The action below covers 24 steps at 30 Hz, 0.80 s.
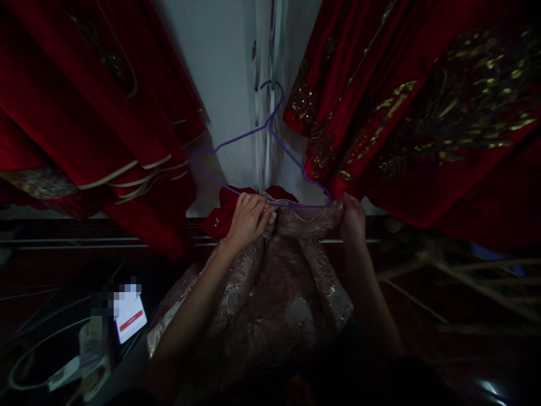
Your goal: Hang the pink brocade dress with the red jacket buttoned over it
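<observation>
A pale pinkish dress with shiny embroidery hangs down in front of me, its sleeves spreading to both sides. At its neckline is a purple hanger, whose right end lies at the dress's right shoulder while the left end stays outside the cloth. My left hand is closed on the dress's neckline, close by the hanger's bottom bar. Further right, my right hand pinches the dress's right shoulder beside the hanger's tip. The hook of the hanger points up, in front of a pale wall.
Red garments hang on the left, and more red garments with gold sequins on the right. A lit phone lies at lower left near a white cable. Wooden bars stand at lower right. The room is dim.
</observation>
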Each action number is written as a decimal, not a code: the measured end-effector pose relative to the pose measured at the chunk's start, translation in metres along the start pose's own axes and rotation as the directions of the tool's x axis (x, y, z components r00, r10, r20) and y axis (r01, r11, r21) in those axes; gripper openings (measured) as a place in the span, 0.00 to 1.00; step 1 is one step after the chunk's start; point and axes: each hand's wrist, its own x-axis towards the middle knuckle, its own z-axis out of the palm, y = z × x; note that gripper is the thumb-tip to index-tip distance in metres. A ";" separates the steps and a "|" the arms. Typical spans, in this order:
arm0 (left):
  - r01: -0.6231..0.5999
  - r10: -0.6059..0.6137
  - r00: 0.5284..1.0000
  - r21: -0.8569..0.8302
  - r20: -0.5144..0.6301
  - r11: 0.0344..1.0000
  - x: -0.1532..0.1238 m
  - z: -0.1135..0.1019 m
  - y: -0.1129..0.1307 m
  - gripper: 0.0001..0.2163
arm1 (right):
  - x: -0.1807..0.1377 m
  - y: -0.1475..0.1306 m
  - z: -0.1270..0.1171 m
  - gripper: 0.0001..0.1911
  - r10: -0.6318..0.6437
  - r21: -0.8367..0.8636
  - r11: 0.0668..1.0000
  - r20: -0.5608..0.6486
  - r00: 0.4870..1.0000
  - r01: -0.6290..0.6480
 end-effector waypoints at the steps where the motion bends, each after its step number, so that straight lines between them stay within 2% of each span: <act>1: 0.000 0.000 1.000 -0.013 0.005 1.000 0.001 -0.003 -0.001 0.09 | 0.001 0.001 -0.001 0.13 0.026 0.025 0.999 0.001 1.000 -0.026; 5: -0.002 0.001 0.999 0.015 0.043 1.000 0.002 -0.004 0.000 0.09 | 0.000 -0.005 0.002 0.11 0.102 0.091 0.990 0.075 0.992 -0.109; 8: -0.005 0.003 0.998 0.039 0.057 0.999 0.002 -0.002 0.001 0.09 | -0.008 -0.016 0.008 0.13 0.096 0.124 0.986 0.120 0.988 -0.111; 12: -0.002 -0.002 0.997 0.052 0.073 0.999 0.002 0.000 0.003 0.10 | -0.021 -0.027 0.015 0.14 0.060 0.087 0.993 0.186 0.981 -0.078; 15: -0.006 0.002 0.997 0.047 0.083 0.999 0.003 0.003 0.006 0.11 | -0.025 -0.035 0.019 0.14 -0.052 -0.003 0.999 0.177 0.983 0.053; 17: -0.012 0.008 0.996 0.040 0.089 0.999 0.007 0.008 0.008 0.12 | -0.023 -0.044 0.024 0.15 -0.174 -0.141 0.969 0.185 0.967 0.202; 19: -0.023 0.021 0.995 0.015 0.097 1.000 0.013 0.017 0.010 0.12 | -0.016 -0.057 0.033 0.16 -0.336 -0.309 0.865 0.227 0.914 0.395; 21: -0.026 0.028 0.995 -0.027 0.100 0.999 0.020 0.029 0.012 0.13 | -0.008 -0.069 0.048 0.18 -0.462 -0.421 0.714 0.316 0.829 0.559; 24: 0.027 -0.020 0.996 -0.087 0.082 0.996 0.029 0.047 0.017 0.14 | 0.002 -0.080 0.073 0.19 -0.479 -0.449 0.591 0.474 0.739 0.671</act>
